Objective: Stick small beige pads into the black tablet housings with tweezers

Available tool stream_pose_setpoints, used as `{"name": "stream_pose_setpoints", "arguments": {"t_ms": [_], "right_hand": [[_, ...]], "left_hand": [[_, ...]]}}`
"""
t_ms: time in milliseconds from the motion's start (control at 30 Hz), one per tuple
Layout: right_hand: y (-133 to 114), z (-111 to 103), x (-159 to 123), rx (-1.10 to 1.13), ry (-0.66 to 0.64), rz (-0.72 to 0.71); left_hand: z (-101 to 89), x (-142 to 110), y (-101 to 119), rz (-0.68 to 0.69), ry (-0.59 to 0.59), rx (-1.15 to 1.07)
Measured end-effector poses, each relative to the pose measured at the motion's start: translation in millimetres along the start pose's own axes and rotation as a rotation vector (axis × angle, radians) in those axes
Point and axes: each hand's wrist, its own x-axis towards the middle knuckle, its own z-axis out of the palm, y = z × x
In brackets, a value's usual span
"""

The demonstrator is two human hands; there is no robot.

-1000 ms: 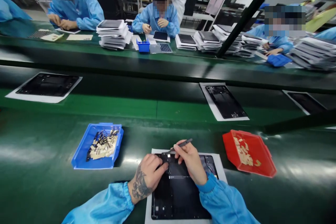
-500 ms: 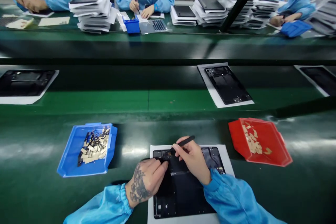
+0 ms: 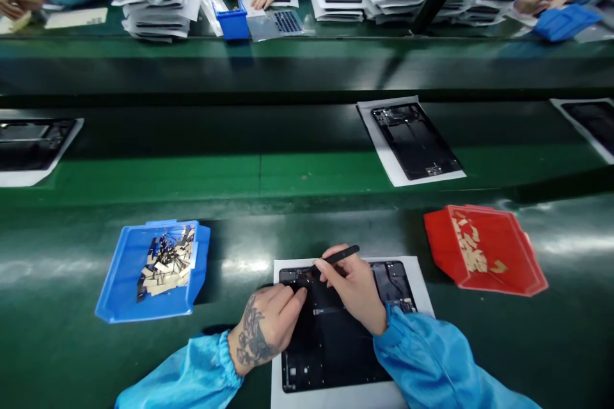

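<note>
On your belt (image 3: pixel 57 358) | your left hand (image 3: pixel 265 329) curled, fingertips on the panel (image 3: pixel 330 345) top edge | your right hand (image 3: pixel 350 287) narrow, pinching tweezers (image 3: pixel 338 255) there | panel on white sheet (image 3: pixel 352 394) | strips (image 3: pixel 165 265) remain in blue tray (image 3: pixel 119 294) | scraps (image 3: pixel 470 246) in red tray (image 3: pixel 441 249)

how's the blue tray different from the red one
The blue plastic tray sits left of the left hand, the red plastic tray right of the right hand. The blue tray holds tan strips mixed with black pieces; the red tray holds only tan scraps, and fewer. Both are shallow, open trays on the green bench.
</note>
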Motion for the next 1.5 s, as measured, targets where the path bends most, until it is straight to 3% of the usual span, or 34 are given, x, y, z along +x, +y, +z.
{"name": "stream_pose_setpoints", "arguments": {"t_ms": [1300,1500], "right_hand": [[-7.8,1.7,-0.9,-0.022,0.026,-0.023],[-8.2,1.4,-0.9,-0.047,0.031,-0.034]], "left_hand": [[-1.0,-1.1,0.7,-0.024,0.02,0.012],[-6.6,5.0,4.3,-0.076,0.01,0.017]]}}
